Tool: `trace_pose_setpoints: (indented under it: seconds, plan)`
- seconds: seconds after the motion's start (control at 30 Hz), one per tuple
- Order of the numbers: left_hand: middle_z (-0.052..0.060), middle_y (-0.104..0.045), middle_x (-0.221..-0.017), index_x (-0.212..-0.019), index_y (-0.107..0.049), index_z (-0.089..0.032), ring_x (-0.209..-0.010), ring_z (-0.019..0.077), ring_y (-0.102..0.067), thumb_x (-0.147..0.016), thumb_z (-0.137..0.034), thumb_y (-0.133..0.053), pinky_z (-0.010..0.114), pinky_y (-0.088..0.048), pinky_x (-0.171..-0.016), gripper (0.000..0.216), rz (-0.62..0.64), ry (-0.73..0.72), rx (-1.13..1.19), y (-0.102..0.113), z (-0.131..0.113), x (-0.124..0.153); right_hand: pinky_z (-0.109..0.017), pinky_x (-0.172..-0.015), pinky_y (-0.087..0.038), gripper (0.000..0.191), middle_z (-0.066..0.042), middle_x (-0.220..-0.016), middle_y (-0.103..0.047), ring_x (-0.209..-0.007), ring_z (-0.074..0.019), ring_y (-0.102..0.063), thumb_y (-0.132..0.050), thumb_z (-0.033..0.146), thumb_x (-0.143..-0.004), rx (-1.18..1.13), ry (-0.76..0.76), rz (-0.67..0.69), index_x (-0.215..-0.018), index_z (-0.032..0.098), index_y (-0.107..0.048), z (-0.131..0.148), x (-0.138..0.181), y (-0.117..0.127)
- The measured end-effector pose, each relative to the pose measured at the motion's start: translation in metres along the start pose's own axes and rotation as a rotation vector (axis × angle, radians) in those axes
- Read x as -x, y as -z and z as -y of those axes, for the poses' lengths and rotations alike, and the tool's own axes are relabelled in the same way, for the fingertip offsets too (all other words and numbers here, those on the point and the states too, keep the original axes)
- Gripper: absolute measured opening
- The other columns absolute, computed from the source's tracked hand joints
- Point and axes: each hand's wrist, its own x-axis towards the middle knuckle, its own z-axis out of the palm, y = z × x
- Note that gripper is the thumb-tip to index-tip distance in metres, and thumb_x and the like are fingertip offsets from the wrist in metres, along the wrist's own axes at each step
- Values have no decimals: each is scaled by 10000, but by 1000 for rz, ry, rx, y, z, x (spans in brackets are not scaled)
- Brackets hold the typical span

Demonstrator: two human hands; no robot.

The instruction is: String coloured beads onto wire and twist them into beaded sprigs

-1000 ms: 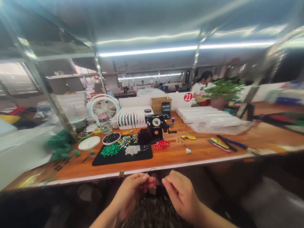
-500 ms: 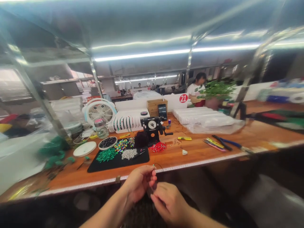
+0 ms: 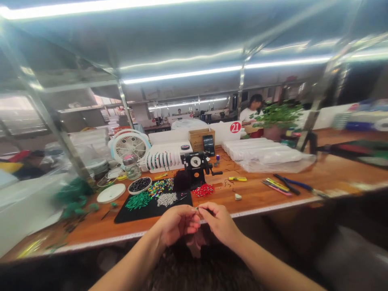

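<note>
Forearms angled in; left hand palm half up, fingers curled; right hand knuckles up. Both pinch tiny piece between fingertips, by front edge of surface!

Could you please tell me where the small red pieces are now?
In the head view, the red pieces lie beyond the right hand, right of the black mat, beside the black crank machine.
</note>
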Motion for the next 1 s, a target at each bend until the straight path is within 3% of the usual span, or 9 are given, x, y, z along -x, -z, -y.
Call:
trace_pose_setpoints:
  seconds: [0.1,0.77,1.0]
  plan:
    - [28,-611,-595,-682,-612,-103,-529,110,-578,-669,-141,-622,193,-448,-519,41,20,6,0,1,0,-2,-242,-605,-474,258,-42,-719,-658,-694,-169,-598,-501,335,-837,35,34,-20,-727,152,-647,4,3,1]
    - [18,-614,-569,-675,-615,-105,-510,96,-569,-674,-132,-613,182,-452,-513,28,14,8,2,0,1,-4,-288,-622,-493,275,-25,-581,-628,-717,-215,-630,-538,394,-796,20,14,-66,-720,179,-693,5,1,3]
    - [19,-615,-569,-666,-610,-109,-502,92,-560,-664,-135,-613,184,-446,-520,27,6,6,-23,1,1,-3,-265,-629,-472,284,-42,-680,-670,-689,-185,-607,-523,359,-812,41,-5,-47,-709,146,-679,8,1,2]
